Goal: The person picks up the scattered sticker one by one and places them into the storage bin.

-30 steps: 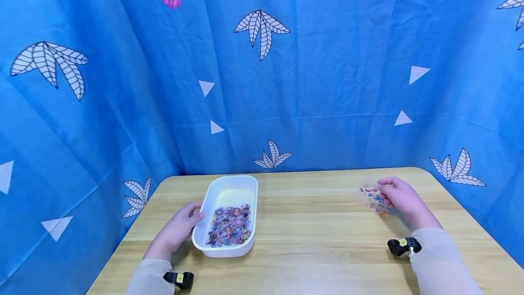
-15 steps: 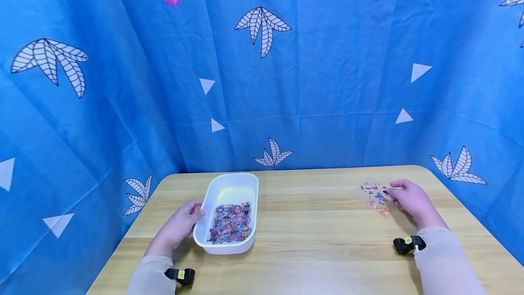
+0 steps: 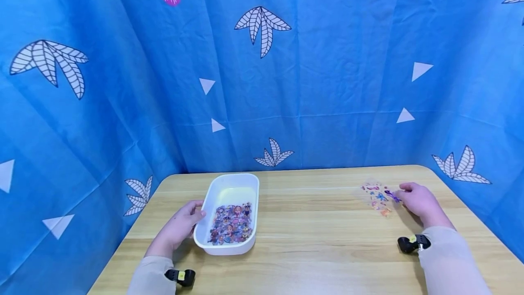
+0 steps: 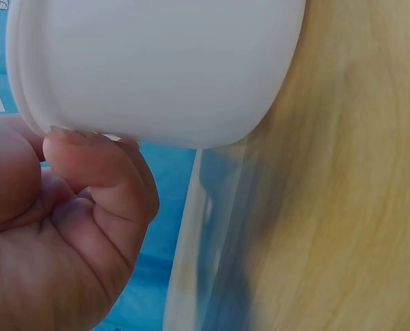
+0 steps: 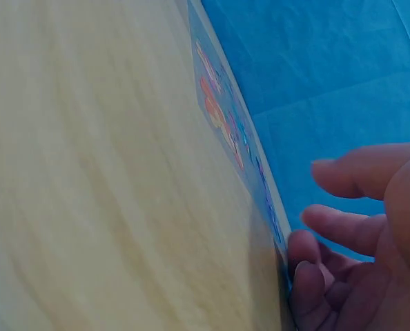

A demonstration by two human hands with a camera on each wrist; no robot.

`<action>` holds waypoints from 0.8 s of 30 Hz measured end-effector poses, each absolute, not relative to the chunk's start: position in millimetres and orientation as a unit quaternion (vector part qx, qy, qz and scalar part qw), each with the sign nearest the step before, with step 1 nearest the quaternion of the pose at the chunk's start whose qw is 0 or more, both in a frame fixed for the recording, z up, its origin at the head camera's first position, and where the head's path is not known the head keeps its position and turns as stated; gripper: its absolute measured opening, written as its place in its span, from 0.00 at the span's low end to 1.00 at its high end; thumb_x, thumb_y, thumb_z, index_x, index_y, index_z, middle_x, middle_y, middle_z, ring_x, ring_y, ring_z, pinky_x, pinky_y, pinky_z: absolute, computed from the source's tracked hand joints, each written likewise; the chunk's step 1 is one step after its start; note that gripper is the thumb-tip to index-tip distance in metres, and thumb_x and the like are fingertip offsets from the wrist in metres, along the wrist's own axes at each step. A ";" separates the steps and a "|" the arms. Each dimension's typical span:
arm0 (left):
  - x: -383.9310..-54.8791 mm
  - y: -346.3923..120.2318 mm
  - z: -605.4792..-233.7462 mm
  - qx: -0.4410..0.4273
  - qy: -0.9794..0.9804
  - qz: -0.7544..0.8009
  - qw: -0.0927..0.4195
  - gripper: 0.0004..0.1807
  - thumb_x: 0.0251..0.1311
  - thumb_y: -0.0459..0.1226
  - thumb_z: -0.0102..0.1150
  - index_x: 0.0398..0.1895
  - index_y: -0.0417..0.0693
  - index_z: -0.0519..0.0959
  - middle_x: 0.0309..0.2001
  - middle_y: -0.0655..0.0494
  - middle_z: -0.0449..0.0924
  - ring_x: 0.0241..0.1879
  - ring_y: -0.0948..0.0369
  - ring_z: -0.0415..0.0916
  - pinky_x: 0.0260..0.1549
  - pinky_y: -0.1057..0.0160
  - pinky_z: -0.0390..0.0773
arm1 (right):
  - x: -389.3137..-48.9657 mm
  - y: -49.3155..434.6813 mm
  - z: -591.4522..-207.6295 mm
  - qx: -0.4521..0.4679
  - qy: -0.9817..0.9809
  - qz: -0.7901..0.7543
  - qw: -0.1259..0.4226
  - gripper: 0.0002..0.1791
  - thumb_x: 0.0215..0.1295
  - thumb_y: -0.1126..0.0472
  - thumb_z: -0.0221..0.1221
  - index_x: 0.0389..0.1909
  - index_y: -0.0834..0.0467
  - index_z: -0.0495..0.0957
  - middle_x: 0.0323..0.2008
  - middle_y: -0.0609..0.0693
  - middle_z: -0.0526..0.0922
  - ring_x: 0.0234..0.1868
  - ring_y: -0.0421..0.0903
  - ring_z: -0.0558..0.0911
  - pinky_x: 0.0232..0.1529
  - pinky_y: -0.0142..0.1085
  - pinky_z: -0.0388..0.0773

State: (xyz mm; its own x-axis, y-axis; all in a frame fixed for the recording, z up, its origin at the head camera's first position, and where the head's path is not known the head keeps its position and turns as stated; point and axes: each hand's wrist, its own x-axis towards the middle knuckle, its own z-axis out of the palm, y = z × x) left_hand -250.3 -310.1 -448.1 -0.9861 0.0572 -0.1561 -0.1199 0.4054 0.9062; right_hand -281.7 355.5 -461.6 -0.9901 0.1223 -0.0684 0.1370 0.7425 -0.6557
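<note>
In the head view, my left hand holds a white plastic tub by its left side. The left wrist view shows the thumb and bent fingers gripping below the tub's rim. Colourful cartoon stickers cover the near half of the tub's floor. To the right, a clear sheet with small colourful stickers lies flat on the table. My right hand rests at this sheet's right edge, by a purple figure. Its thumb and forefinger stand apart with nothing between them in the right wrist view; the other fingers are loosely bent.
The wooden table has rounded far corners. A blue curtain with leaf and triangle prints hangs behind it and along both sides. Black wrist cameras sit at both sleeves.
My right hand has drawn off to the right and slightly nearer, uncovering more of the sticker sheet, including the purple figure. My left hand and the tub have stayed in place.
</note>
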 end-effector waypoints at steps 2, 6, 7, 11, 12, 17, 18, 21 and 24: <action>-249.6 -310.5 -448.6 -0.018 0.833 0.547 0.082 0.23 0.78 0.38 0.47 0.72 0.40 0.65 0.53 0.42 0.77 0.47 0.51 0.80 0.42 0.53 0.81 | -283.4 356.4 -462.3 0.055 0.941 -0.333 0.016 0.38 0.75 0.48 0.53 0.68 0.78 0.60 0.65 0.82 0.58 0.65 0.81 0.57 0.62 0.70 0.56; -249.3 -310.6 -448.5 -0.009 0.829 0.552 0.087 0.24 0.78 0.38 0.46 0.72 0.39 0.64 0.52 0.41 0.76 0.46 0.51 0.80 0.41 0.53 0.82 | -285.0 357.2 -463.3 0.039 0.949 -0.311 0.024 0.38 0.72 0.51 0.57 0.66 0.79 0.61 0.63 0.83 0.60 0.63 0.81 0.59 0.61 0.70 0.57; -249.5 -310.4 -448.6 -0.009 0.828 0.554 0.087 0.24 0.78 0.38 0.46 0.72 0.40 0.64 0.51 0.41 0.76 0.46 0.51 0.80 0.41 0.54 0.82 | -285.5 357.2 -463.7 0.038 0.951 -0.306 0.025 0.37 0.71 0.52 0.57 0.66 0.79 0.62 0.63 0.84 0.59 0.63 0.81 0.59 0.61 0.70 0.57; -250.5 -309.9 -448.9 -0.010 0.827 0.555 0.086 0.23 0.78 0.37 0.46 0.72 0.40 0.65 0.51 0.41 0.77 0.46 0.50 0.80 0.41 0.53 0.82 | -287.7 355.3 -464.0 0.045 0.951 -0.305 0.035 0.36 0.68 0.56 0.60 0.64 0.79 0.63 0.61 0.85 0.58 0.63 0.81 0.57 0.62 0.71 0.55; -250.9 -310.1 -449.5 -0.011 0.829 0.553 0.085 0.23 0.78 0.38 0.46 0.72 0.40 0.65 0.51 0.42 0.77 0.46 0.51 0.80 0.41 0.53 0.82 | -288.3 354.6 -464.1 0.048 0.950 -0.305 0.036 0.35 0.68 0.57 0.60 0.64 0.79 0.64 0.60 0.84 0.58 0.62 0.81 0.57 0.62 0.71 0.54; -251.0 -310.4 -449.6 -0.023 0.833 0.547 0.082 0.23 0.78 0.38 0.46 0.72 0.42 0.66 0.52 0.43 0.77 0.46 0.52 0.80 0.42 0.53 0.82 | -290.9 351.5 -465.9 0.063 0.948 -0.309 0.045 0.29 0.68 0.60 0.60 0.61 0.77 0.67 0.59 0.81 0.66 0.59 0.79 0.64 0.60 0.70 0.58; -251.1 -310.5 -449.7 -0.022 0.833 0.546 0.082 0.23 0.78 0.38 0.46 0.72 0.42 0.65 0.51 0.43 0.77 0.46 0.52 0.80 0.42 0.53 0.82 | -291.2 350.9 -466.2 0.067 0.946 -0.313 0.046 0.28 0.68 0.61 0.60 0.60 0.77 0.68 0.58 0.80 0.68 0.58 0.77 0.66 0.59 0.69 0.60; -250.3 -309.8 -448.5 -0.024 0.831 0.549 0.082 0.23 0.78 0.37 0.46 0.72 0.42 0.65 0.51 0.42 0.77 0.45 0.51 0.80 0.41 0.52 0.82 | -290.5 349.4 -465.0 0.076 0.942 -0.325 0.048 0.24 0.68 0.62 0.60 0.57 0.75 0.71 0.55 0.77 0.71 0.54 0.73 0.70 0.57 0.67 0.63; -249.6 -309.3 -447.9 -0.022 0.831 0.549 0.084 0.23 0.78 0.38 0.46 0.72 0.42 0.65 0.50 0.42 0.77 0.45 0.52 0.81 0.40 0.52 0.82 | -288.0 348.2 -462.9 0.075 0.942 -0.325 0.047 0.18 0.68 0.62 0.59 0.51 0.72 0.75 0.51 0.74 0.74 0.49 0.67 0.73 0.51 0.63 0.68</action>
State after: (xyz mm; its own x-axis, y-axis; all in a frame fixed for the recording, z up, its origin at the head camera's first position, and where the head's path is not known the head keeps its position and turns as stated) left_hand -249.6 -309.3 -447.9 -0.9849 0.0560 -0.1639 -0.1288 0.3956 0.9093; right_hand -288.0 348.2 -462.9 -0.9843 0.1110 -0.1375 0.1721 0.7778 -0.6044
